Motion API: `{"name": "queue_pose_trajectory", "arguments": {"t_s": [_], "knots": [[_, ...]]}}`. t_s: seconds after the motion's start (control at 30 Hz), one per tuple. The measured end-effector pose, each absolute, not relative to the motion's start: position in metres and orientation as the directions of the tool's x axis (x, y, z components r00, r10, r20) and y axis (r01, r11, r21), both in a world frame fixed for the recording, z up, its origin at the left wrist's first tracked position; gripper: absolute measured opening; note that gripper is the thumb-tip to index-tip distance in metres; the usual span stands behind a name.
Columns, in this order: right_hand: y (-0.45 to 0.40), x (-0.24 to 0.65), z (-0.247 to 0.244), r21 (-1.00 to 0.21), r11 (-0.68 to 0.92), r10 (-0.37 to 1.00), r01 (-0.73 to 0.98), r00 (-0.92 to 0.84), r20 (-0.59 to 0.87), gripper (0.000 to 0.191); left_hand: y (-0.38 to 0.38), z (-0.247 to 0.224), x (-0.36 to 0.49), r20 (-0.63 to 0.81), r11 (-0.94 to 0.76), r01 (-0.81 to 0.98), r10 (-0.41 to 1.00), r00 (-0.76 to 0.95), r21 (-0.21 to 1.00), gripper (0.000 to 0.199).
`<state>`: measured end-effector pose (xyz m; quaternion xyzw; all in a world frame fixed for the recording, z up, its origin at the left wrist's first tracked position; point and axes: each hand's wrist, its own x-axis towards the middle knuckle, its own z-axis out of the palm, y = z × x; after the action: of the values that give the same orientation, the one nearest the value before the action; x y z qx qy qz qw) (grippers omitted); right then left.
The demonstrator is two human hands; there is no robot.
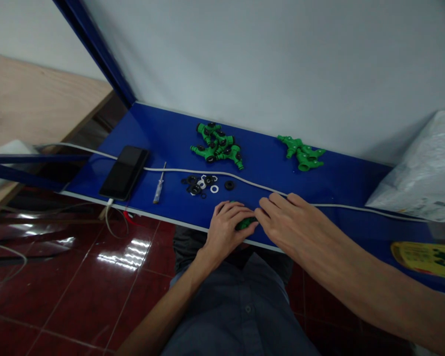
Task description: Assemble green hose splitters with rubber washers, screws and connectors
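At the front edge of the blue shelf, my left hand is wrapped round a green plastic hose fitting, mostly hidden by the fingers. Close against its right end, my right hand is closed, fingers curled down; what they pinch, if anything, is hidden. Beyond my left hand lie black and white washers and rings in a loose cluster. Further back is a pile of green Y-shaped hose fittings with black parts. To its right sits a smaller group of green fittings without visible black parts.
A screwdriver with a clear handle lies beside a black phone at the left. A pale cable runs lengthwise across the shelf. On the right are a plastic-wrapped package and a yellow packet. A wall rises behind.
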<state>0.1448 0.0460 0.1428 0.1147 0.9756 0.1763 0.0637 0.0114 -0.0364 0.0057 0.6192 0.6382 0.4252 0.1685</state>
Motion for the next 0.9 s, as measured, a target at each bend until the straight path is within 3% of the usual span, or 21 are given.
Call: {"name": "queue_pose_trajectory", "arguments": {"t_s": [0.2, 0.43, 0.67, 0.9], "knots": [[0.047, 0.144, 0.145, 0.445, 0.869, 0.289, 0.215, -0.952, -0.105, 0.019, -0.035, 0.007, 0.012, 0.326, -0.136, 0.649, 0.928, -0.182, 0.749, 0.017], [0.039, 0.147, 0.146, 0.402, 0.901, 0.233, 0.164, -0.964, -0.127, 0.023, -0.036, 0.005, 0.012, 0.319, -0.122, 0.656, 0.928, -0.19, 0.745, 0.011], [0.041, 0.143, 0.15, 0.411, 0.885, 0.321, 0.219, -0.927, -0.197, 0.022, -0.037, 0.005, 0.012, 0.331, -0.143, 0.634, 0.925, -0.188, 0.76, 0.015], [0.045, 0.167, 0.164, 0.42, 0.901, 0.122, 0.109, -0.993, -0.003, 0.035, -0.036, 0.004, 0.013, 0.334, -0.148, 0.632, 0.924, -0.186, 0.761, 0.014]]}}
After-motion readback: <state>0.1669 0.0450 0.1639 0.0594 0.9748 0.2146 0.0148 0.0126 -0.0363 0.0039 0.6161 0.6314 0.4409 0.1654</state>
